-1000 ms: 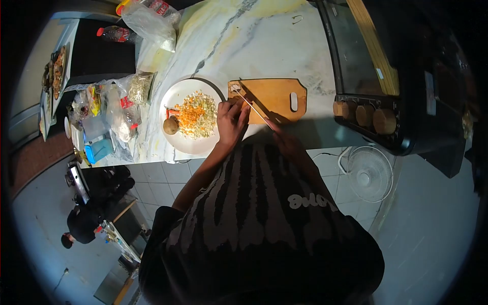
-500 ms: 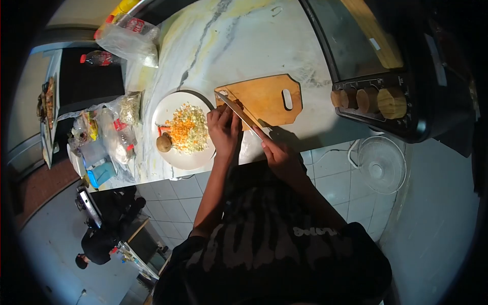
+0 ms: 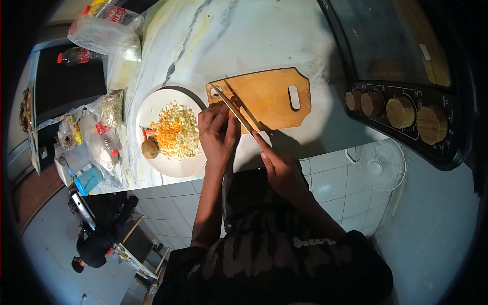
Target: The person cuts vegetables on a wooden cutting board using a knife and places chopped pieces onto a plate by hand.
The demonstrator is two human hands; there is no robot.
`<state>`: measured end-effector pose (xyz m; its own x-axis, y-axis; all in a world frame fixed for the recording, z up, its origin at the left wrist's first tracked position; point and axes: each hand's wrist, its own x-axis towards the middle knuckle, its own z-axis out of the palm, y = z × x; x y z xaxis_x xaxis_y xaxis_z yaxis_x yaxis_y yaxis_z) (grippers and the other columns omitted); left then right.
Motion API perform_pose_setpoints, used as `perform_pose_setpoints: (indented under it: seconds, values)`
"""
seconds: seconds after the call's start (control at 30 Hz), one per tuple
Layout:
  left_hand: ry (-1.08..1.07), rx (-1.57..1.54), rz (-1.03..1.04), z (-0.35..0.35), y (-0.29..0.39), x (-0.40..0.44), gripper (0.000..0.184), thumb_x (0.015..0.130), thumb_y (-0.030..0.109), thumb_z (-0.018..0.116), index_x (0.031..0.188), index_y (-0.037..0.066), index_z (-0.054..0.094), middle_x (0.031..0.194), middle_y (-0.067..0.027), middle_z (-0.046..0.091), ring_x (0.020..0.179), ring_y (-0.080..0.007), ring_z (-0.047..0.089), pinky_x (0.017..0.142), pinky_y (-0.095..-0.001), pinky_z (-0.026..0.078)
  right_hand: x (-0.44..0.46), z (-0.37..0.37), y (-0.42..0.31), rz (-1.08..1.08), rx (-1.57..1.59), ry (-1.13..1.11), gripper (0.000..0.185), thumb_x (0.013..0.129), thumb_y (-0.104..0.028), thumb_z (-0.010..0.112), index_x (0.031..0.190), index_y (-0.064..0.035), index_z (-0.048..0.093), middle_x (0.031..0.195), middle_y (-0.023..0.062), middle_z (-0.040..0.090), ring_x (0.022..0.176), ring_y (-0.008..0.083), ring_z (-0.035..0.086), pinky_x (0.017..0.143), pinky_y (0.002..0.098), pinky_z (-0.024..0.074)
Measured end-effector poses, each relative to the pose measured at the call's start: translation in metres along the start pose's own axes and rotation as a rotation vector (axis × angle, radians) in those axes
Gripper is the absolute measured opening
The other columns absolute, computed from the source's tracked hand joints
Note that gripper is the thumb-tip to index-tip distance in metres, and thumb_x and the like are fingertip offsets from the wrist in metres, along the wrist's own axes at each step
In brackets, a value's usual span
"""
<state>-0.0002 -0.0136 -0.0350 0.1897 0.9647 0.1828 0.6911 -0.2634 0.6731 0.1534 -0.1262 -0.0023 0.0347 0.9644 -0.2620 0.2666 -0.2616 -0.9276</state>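
Head view: the right hand grips the knife, its blade slanting over the left end of the board on the counter. The left hand curls beside the blade; whether it holds anything is unclear. Left of it, a plate bears diced vegetables and a potato.

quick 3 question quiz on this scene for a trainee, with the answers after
1. Which hand grips the knife?
2. True or false: the plate stands on top of the cutting board.
3. What lies beside the chopped pieces on the plate?
a) a fork
b) a round brown item
c) a cup

Key: 1. The right hand. 2. False; it stands to the board's left. 3. b.
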Motion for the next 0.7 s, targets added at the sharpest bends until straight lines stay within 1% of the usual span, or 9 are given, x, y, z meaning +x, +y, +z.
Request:
perform_pose_setpoints:
  seconds: [0.07, 0.17, 0.3, 0.37, 0.4, 0.47, 0.5, 0.57, 0.7]
  values:
    - [-0.001, -0.002, 0.003, -0.0009, 0.0001, 0.0007, 0.025, 0.084, 0.006, 0.075, 0.109, 0.0, 0.075, 0.107, -0.0111, 0.07, 0.106, -0.0305, 0.06, 0.094, -0.0389, 0.049, 0.0, 0.0056, 0.0048, -0.114, -0.036, 0.1, 0.046, 0.103, -0.008, 0.046, 0.148, -0.0127, 0.051, 0.088, 0.0244, 0.062, 0.073, 0.0382, 0.06, 0.073, 0.042, 0.05]
    - [0.01, -0.019, -0.009, -0.0022, 0.0002, -0.0005, 0.025, 0.083, 0.006, 0.076, 0.108, 0.001, 0.075, 0.108, -0.0104, 0.072, 0.106, -0.0304, 0.061, 0.094, -0.0388, 0.049, 0.0008, 0.0031, -0.0014, -0.15, -0.119, 0.118, 0.047, 0.102, -0.006, 0.048, 0.148, -0.0118, 0.051, 0.09, 0.0247, 0.063, 0.073, 0.0377, 0.061, 0.071, 0.0417, 0.0505]
    - [0.034, -0.04, -0.001, -0.0021, 0.0017, 0.0003, 0.024, 0.083, 0.006, 0.077, 0.107, 0.002, 0.076, 0.107, -0.0098, 0.074, 0.106, -0.0298, 0.062, 0.094, -0.0382, 0.05, 0.0, 0.0007, -0.0016, -0.118, -0.134, 0.086, 0.048, 0.101, -0.004, 0.049, 0.148, -0.0113, 0.051, 0.089, 0.0243, 0.064, 0.072, 0.0376, 0.062, 0.069, 0.0429, 0.0514]
    - [0.033, -0.049, -0.009, -0.0024, 0.0014, -0.0006, 0.024, 0.082, 0.005, 0.077, 0.105, 0.002, 0.076, 0.107, -0.0098, 0.074, 0.106, -0.0297, 0.063, 0.094, -0.0381, 0.05, -0.001, 0.0011, -0.0028, -0.077, -0.114, 0.067, 0.048, 0.1, -0.004, 0.05, 0.147, -0.0119, 0.053, 0.098, 0.0236, 0.066, 0.078, 0.0373, 0.062, 0.075, 0.0434, 0.0521]
    - [0.038, -0.055, -0.014, -0.0015, 0.0006, -0.0006, 0.023, 0.081, 0.004, 0.078, 0.104, 0.002, 0.077, 0.107, -0.0098, 0.074, 0.107, -0.0296, 0.063, 0.094, -0.038, 0.051, 0.001, 0.0009, -0.0021, -0.074, -0.117, 0.068, 0.048, 0.1, -0.004, 0.05, 0.147, -0.0119, 0.053, 0.098, 0.0236, 0.066, 0.078, 0.0373, 0.062, 0.075, 0.0434, 0.0521]
    - [0.047, -0.051, -0.032, -0.0004, -0.0015, -0.0029, 0.023, 0.079, 0.003, 0.078, 0.102, 0.002, 0.077, 0.106, -0.0098, 0.074, 0.106, -0.0295, 0.063, 0.093, -0.0379, 0.051, 0.004, 0.0013, -0.0011, -0.323, -0.322, 0.197, 0.054, 0.095, 0.001, 0.055, 0.147, -0.0118, 0.053, 0.108, 0.0273, 0.063, 0.093, 0.0421, 0.063, 0.086, 0.0464, 0.052]
    - [0.061, -0.045, -0.044, 0.0003, -0.0023, -0.0035, 0.023, 0.078, 0.002, 0.079, 0.101, 0.002, 0.077, 0.106, -0.0098, 0.074, 0.106, -0.0295, 0.064, 0.093, -0.0379, 0.051, 0.0027, 0.0013, -0.0019, -0.32, -0.323, 0.196, 0.054, 0.095, 0.001, 0.055, 0.147, -0.0118, 0.053, 0.108, 0.0273, 0.063, 0.093, 0.0421, 0.063, 0.086, 0.0464, 0.052]
    - [0.063, -0.054, -0.051, 0.0011, -0.0036, -0.0048, 0.023, 0.078, 0.001, 0.079, 0.101, 0.002, 0.077, 0.106, -0.0098, 0.074, 0.106, -0.0294, 0.064, 0.093, -0.0377, 0.051, -0.0006, 0.0019, -0.0039, -0.226, -0.277, 0.145, 0.054, 0.095, 0.001, 0.055, 0.147, -0.0124, 0.053, 0.111, 0.027, 0.062, 0.094, 0.0409, 0.063, 0.085, 0.0463, 0.0524]
    - [0.071, -0.056, -0.036, 0.0013, -0.0038, -0.0047, 0.024, 0.077, 0.001, 0.079, 0.101, 0.002, 0.077, 0.105, -0.0098, 0.074, 0.105, -0.0289, 0.064, 0.092, -0.0372, 0.052, 0.0007, 0.0034, -0.003, -0.246, -0.269, 0.157, 0.054, 0.095, 0.0, 0.055, 0.147, -0.0123, 0.053, 0.104, 0.0264, 0.063, 0.09, 0.0404, 0.064, 0.083, 0.0458, 0.0521]
